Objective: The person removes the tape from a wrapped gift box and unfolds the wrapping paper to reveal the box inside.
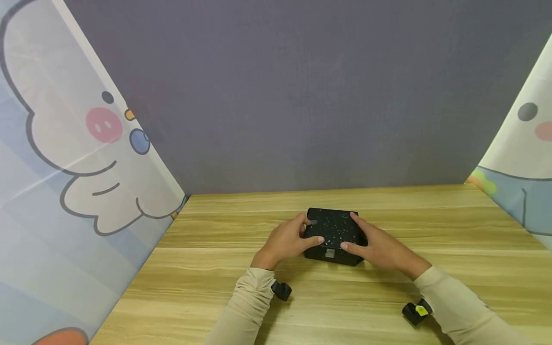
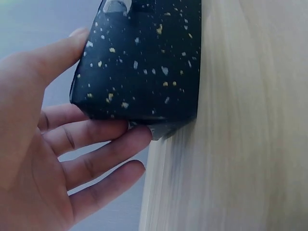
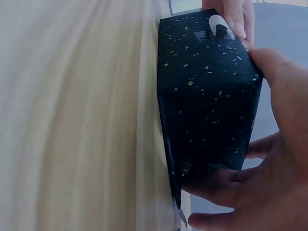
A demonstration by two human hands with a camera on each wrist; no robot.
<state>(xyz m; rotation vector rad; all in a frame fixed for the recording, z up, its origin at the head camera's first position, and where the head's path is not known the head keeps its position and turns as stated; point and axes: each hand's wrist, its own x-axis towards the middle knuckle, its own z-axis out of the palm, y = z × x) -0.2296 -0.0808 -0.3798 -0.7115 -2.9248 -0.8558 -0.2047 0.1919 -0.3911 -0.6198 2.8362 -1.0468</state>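
Observation:
A box wrapped in black speckled paper [image 1: 334, 226] lies on the table, with a piece of tape [image 1: 329, 253] on its front side. At its left end is my left hand [image 1: 286, 239], thumb on the front top edge and fingers bent against the end. My right hand [image 1: 381, 245] grips the right end, its thumb at the near top corner and index finger at the far one. In the right wrist view, a loose paper flap [image 3: 174, 163] sticks out at the bottom of that end, with my lower fingers beside it.
The wood-grain table [image 1: 207, 268] extends around the box. A grey panel [image 1: 302, 105] rises at the back, and cartoon-printed sheets [image 1: 56, 201] stand along the left and right sides. A dark wrist camera [image 1: 281, 290] sits on the left sleeve.

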